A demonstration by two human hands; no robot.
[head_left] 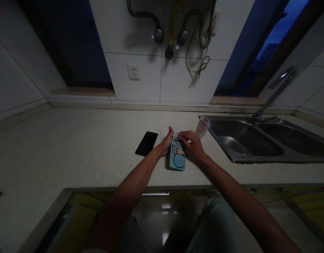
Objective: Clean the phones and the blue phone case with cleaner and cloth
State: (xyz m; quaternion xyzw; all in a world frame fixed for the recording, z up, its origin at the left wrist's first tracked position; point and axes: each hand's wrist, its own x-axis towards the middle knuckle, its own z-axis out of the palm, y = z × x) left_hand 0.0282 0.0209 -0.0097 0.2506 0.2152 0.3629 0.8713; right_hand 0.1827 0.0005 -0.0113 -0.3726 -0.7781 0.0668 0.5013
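Note:
A light-blue phone case [177, 157] with a cartoon figure lies on the pale countertop [80, 147]. My left hand [165, 142] grips its left edge near the top, thumb up. My right hand [192, 144] rests over its upper right part, fingers curled and pressing on the top end. A black phone [146, 143] lies flat, screen up, just left of my left hand. A small clear bottle [202, 127] with a pink label stands behind my right hand.
A steel double sink [259, 142] with a tall faucet [276, 91] fills the right side. A wall socket [133, 72] and hanging hoses [174, 31] are on the tiled back wall. The counter's front edge runs below my forearms.

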